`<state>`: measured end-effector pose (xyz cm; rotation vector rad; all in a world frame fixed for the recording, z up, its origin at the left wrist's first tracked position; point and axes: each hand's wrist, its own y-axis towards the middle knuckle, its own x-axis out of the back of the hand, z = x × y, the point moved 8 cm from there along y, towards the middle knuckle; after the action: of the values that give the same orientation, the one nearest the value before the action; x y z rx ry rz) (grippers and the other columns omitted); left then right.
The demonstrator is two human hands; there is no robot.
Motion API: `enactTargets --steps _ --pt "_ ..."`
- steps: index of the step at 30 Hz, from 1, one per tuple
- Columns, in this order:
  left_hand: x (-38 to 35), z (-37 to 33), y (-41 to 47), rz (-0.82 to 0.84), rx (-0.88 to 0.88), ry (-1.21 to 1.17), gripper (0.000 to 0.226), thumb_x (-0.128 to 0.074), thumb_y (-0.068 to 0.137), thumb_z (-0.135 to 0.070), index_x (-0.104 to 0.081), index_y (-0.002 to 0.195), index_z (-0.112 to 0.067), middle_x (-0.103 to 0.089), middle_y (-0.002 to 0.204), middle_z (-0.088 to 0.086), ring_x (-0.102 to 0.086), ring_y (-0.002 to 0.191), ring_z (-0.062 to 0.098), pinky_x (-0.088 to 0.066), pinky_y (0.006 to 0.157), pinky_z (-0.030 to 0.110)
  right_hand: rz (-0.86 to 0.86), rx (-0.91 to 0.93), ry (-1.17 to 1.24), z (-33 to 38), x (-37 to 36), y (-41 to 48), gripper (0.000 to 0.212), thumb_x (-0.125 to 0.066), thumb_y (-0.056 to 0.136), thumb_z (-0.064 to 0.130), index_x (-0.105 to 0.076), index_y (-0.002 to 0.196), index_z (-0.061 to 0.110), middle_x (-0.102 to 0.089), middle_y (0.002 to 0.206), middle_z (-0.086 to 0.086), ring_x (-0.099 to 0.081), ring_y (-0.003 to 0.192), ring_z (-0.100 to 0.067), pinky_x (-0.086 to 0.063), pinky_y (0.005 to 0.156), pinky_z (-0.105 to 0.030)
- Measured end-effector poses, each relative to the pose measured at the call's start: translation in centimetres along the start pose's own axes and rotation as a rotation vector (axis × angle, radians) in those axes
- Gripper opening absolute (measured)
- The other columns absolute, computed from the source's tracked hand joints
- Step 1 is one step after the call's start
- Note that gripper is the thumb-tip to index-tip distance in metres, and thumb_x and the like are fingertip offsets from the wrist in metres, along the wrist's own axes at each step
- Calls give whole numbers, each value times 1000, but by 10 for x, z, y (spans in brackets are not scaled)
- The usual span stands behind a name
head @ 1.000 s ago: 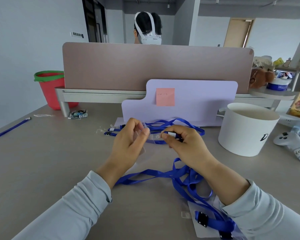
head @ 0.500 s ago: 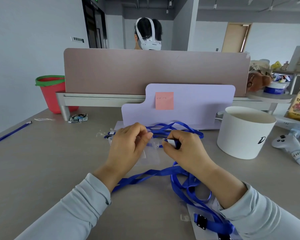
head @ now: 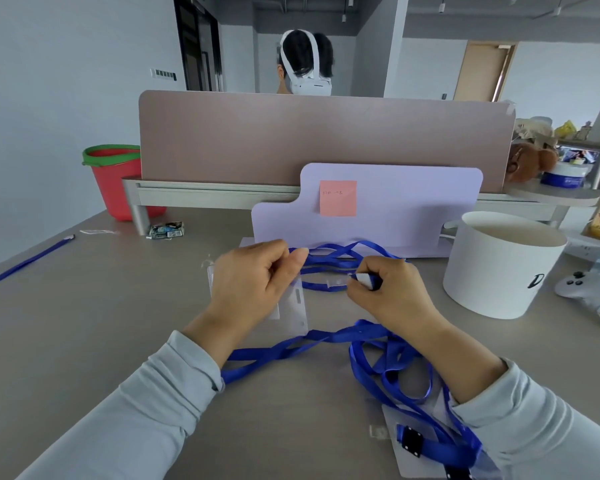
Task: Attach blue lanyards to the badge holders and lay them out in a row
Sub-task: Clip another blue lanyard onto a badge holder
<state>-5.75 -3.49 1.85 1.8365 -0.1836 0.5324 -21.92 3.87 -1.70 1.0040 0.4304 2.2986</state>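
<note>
My left hand [head: 253, 282] pinches the top of a clear badge holder [head: 297, 308], which hangs below the fingers just above the grey table [head: 84, 323]. My right hand [head: 385, 289] pinches the white clip end of a blue lanyard [head: 329, 336], with its clear strap reaching toward the holder's slot. That lanyard loops down under both wrists. More blue lanyards [head: 336, 258] lie tangled behind the hands. A finished badge holder with lanyard [head: 426, 445] lies at the near right.
A lilac board [head: 395, 209] with a pink note stands behind the hands. A white round tub [head: 499, 265] sits to the right, with a white controller [head: 593, 296] beyond it. A red bucket [head: 118, 181] and a loose blue lanyard [head: 25, 263] are at the left. A person sits behind the divider.
Both hands have lowered slightly toward the table. The badge holder now hangs lower from my left fingers, and the clip in my right hand stays close to its slot.
</note>
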Motion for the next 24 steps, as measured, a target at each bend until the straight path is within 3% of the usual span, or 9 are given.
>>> enactTargets --steps 3,5,7,8,11,14,19,24 --pt "-11 12 -2 110 106 -33 52 -31 94 -47 -53 55 -22 -42 45 -24 -47 53 5 -34 50 5 89 -52 66 -2 -10 -1 20 -62 84 11 -55 65 7 -45 53 5 -39 46 -4 -35 46 -11" --pt "-35 21 -12 349 269 -120 45 -25 91 -51 -55 65 -30 -52 48 -14 -52 53 5 -38 58 14 103 -109 167 -1 -14 -1 18 -57 88 15 -56 74 4 -42 52 6 -35 43 -5 -32 43 -12" --pt "-59 21 -27 621 324 -129 28 -35 91 -50 -58 96 -36 -57 51 -11 -57 61 3 -45 68 26 88 -193 345 -2 -11 0 20 -50 92 18 -53 77 6 -41 50 4 -31 43 -8 -30 43 -17" --pt "-68 17 -35 740 319 -124 28 -41 90 -50 -50 114 -40 -59 53 -11 -58 63 1 -46 70 26 81 -226 446 -2 -8 2 21 -46 95 18 -51 77 8 -42 49 2 -30 43 -10 -28 42 -19" --pt "-91 -2 -51 932 263 -180 60 -55 84 -50 -30 137 -38 -59 58 -7 -54 54 0 -39 58 16 66 -257 709 6 4 6 25 -37 99 17 -48 78 11 -45 51 -1 -31 42 -13 -28 41 -22" --pt "-103 -23 -52 1029 201 -238 61 -61 79 -54 -39 133 -35 -54 55 -6 -46 47 2 -33 52 13 42 -260 825 17 21 13 26 -34 100 19 -46 79 12 -43 49 -1 -27 40 -13 -25 37 -20" --pt "-110 -45 -53 1244 210 -306 31 -66 79 -43 -64 104 -25 -51 54 -9 -43 47 3 -36 54 20 -88 -266 778 18 63 20 25 -35 99 17 -46 77 15 -40 45 1 -21 35 -11 -16 38 -17" --pt "-117 -59 -72 1332 122 -176 49 -65 77 -48 -56 120 -25 -49 57 -10 -45 50 2 -34 54 20 -195 -311 792 11 92 13 24 -34 100 19 -44 79 15 -39 43 3 -22 34 -10 -16 36 -15"
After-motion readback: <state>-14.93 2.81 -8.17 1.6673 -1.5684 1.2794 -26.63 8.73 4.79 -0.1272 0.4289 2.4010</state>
